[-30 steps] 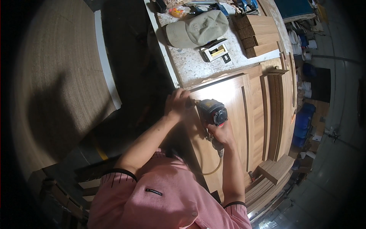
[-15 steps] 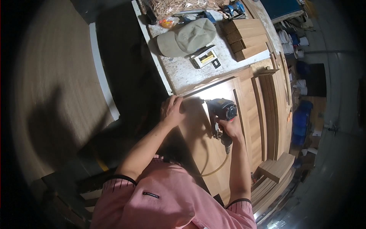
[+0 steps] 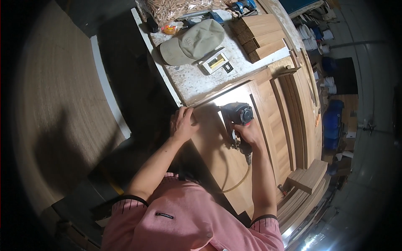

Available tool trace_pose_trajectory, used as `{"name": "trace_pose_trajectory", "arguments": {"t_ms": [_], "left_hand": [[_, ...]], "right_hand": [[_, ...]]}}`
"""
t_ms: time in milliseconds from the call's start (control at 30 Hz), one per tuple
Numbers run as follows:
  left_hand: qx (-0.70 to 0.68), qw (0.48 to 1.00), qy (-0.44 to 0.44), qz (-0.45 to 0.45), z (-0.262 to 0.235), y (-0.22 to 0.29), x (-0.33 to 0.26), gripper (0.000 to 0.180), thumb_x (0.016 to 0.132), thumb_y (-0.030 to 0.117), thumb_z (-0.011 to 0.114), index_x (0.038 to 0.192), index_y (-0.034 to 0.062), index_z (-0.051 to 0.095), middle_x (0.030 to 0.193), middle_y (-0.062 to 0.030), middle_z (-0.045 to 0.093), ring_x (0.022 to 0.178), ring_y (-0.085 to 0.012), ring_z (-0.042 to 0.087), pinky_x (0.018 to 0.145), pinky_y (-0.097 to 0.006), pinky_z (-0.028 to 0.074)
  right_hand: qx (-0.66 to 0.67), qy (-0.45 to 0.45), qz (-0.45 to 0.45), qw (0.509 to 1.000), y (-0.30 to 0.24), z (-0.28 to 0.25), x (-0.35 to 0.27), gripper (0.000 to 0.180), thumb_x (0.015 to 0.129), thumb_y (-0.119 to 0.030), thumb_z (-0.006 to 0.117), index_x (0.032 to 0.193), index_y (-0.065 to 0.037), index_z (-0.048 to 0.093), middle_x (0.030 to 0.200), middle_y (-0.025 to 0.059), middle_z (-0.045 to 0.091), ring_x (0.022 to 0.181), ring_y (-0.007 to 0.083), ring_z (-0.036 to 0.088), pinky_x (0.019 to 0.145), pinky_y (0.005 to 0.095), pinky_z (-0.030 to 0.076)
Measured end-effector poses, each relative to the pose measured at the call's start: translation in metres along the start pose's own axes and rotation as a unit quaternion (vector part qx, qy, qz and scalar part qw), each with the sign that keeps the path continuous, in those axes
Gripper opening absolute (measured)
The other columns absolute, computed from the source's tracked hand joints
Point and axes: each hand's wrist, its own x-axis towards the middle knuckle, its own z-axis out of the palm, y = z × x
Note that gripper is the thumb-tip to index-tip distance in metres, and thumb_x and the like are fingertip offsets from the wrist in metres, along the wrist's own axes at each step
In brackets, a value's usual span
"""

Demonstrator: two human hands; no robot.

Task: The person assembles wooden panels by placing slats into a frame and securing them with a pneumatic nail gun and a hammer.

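Observation:
A dark hand-held power tool [image 3: 237, 117] with a hose at its rear rests on a long wooden panel [image 3: 217, 150]. My right hand [image 3: 249, 134] grips the tool's handle from behind. My left hand [image 3: 181, 124] lies flat on the panel's near left edge, fingers spread, beside the tool. The panel's far end is brightly lit, and it butts against a speckled white worktop [image 3: 197, 83].
On the worktop lie a beige cap [image 3: 193, 41], a small yellow-and-white box [image 3: 214, 62], stacked wooden blocks [image 3: 259, 35] and a bag of wooden dowels [image 3: 176, 7]. More wooden panels [image 3: 293, 108] lie to the right, with boards [image 3: 307, 178] stacked below. Dark floor lies left.
The view has shifted, so the bench sits lower in the picture. The tool and both hands keep their places on the panel, the tool a little nearer its far end.

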Motion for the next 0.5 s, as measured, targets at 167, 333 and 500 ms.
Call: {"name": "trace_pose_trajectory", "arguments": {"t_ms": [167,333,500], "left_hand": [[-0.001,1.0,0.014,0.016,0.0,0.0,0.0,0.06,0.071,0.028,0.085,0.124,0.0111,0.064,0.12,-0.0071,0.059,0.111,-0.0311,0.061,0.094,-0.047,0.049],[0.008,0.999,0.015,0.036,0.002,-0.002,0.0,0.063,0.072,0.03,0.088,0.125,0.0091,0.061,0.12,-0.0099,0.057,0.114,-0.033,0.059,0.092,-0.049,0.048],[0.018,0.998,0.021,0.049,0.003,-0.002,0.001,0.065,0.073,0.031,0.087,0.128,0.0087,0.06,0.122,-0.012,0.057,0.114,-0.034,0.059,0.092,-0.049,0.049]], "right_hand": [[-0.001,-0.014,-0.001,1.0,0.0,0.002,0.0,0.057,0.073,-0.004,0.075,0.129,-0.001,0.065,0.118,0.0106,0.071,0.109,0.0201,0.067,0.096,0.0343,0.054],[0.044,0.019,-0.015,0.999,0.003,-0.012,0.004,0.047,0.075,-0.005,0.074,0.122,0.0,0.068,0.109,0.0087,0.072,0.099,0.0176,0.068,0.087,0.0328,0.056],[0.007,0.08,-0.018,0.997,0.025,-0.048,0.03,0.019,0.077,-0.009,0.075,0.091,0.003,0.074,0.077,0.009,0.071,0.067,0.0163,0.066,0.063,0.0326,0.053]]}}
